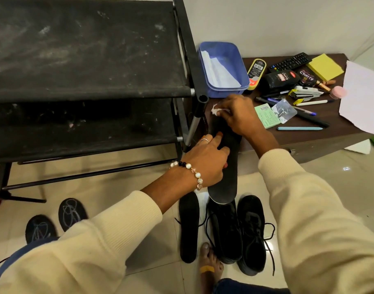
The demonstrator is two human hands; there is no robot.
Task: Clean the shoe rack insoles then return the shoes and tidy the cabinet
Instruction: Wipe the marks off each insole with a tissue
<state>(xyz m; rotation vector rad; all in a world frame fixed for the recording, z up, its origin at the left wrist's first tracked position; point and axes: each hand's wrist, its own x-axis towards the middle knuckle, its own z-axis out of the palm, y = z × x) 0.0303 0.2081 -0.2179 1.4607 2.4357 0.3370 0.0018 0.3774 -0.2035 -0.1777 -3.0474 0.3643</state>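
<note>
Head view. Item: black insole (228,166), held up at the low table's (322,141) front edge, toe end under the hands, heel end above the floor. L hand (205,164) grips its side, fingers curled on top. R hand (239,115) pinches white wipe (215,110) against toe end; wipe mostly hidden. Below: 2nd insole (189,228), 2 black shoes (251,232) w/ loose laces. Left: dusty shoe rack (84,60), far side cut off. Blue tub (222,66) w/ paper on table.

Left hand (205,164): grips black insole (226,166) mid-length
Right hand (238,115): presses white wipe (216,110) on the insole's far end
Floor: 2 black shoes (238,232) (laces loose), second insole (189,228) beside them
</note>
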